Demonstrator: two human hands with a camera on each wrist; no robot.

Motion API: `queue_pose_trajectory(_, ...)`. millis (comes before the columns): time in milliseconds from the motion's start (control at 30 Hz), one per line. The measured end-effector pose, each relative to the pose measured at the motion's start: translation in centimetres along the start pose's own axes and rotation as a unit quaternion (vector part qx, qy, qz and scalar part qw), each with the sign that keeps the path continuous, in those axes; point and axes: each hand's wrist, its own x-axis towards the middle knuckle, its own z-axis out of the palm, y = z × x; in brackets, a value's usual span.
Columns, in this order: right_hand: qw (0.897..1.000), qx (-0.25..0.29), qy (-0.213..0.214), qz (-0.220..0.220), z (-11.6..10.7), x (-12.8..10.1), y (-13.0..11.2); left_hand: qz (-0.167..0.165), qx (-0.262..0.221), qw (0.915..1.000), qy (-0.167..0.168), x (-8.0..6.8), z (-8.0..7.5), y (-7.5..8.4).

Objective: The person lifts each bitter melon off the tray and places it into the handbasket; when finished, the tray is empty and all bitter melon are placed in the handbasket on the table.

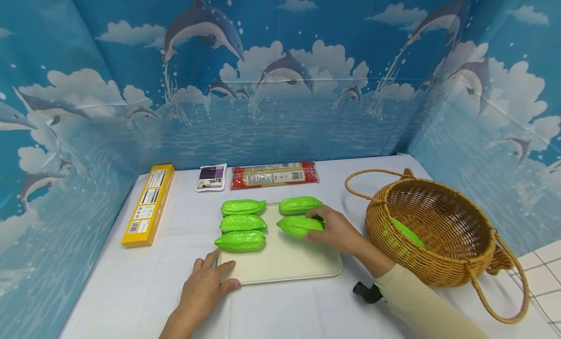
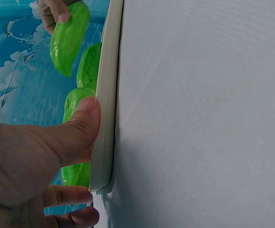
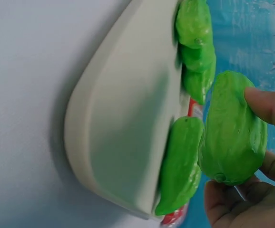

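Observation:
My right hand pinches a green ridged cucumber-shaped vegetable between thumb and fingers, lifted above the right side of a cream tray. Beyond it, a matching vegetable lies at the tray's far right. Three more lie stacked in a column along the left side, the nearest vegetable pointing left. My left hand rests at the tray's near left corner. Its thumb touches the front rim, and the other fingers spread along the left edge.
A wicker basket with loop handles stands at right, green showing through its opening. Behind the tray lie a red-edged noodle packet and a small white-and-purple packet. A yellow box lies at left; dolphin-print curtains surround the table.

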Motion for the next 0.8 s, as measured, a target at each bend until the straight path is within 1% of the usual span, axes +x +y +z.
queue_pose_trajectory(200,1.000,-0.007,-0.001,-0.023,-0.9,-1.3,-1.5,0.001,0.000,1.0000,0.002,0.0,0.0,0.0)
queue_pose_trajectory(367,1.000,-0.011,-0.005,-0.026,-1.9,-2.2,-2.4,0.003,-0.001,1.0000,0.004,0.0,0.0,0.0)
queue_pose_trajectory(467,0.999,-0.017,-0.009,-0.036,-2.7,-2.8,-2.7,0.003,-0.002,1.0000,0.004,0.0,0.0,0.0)
queue_pose_trajectory(600,0.998,-0.033,-0.005,-0.054,-4.0,-3.6,-3.2,0.004,-0.001,1.0000,0.004,0.0,0.1,0.0)
queue_pose_trajectory(800,0.997,-0.045,-0.009,-0.059,-6.9,-5.3,-3.9,0.006,0.003,1.0000,0.007,0.0,0.1,0.0)
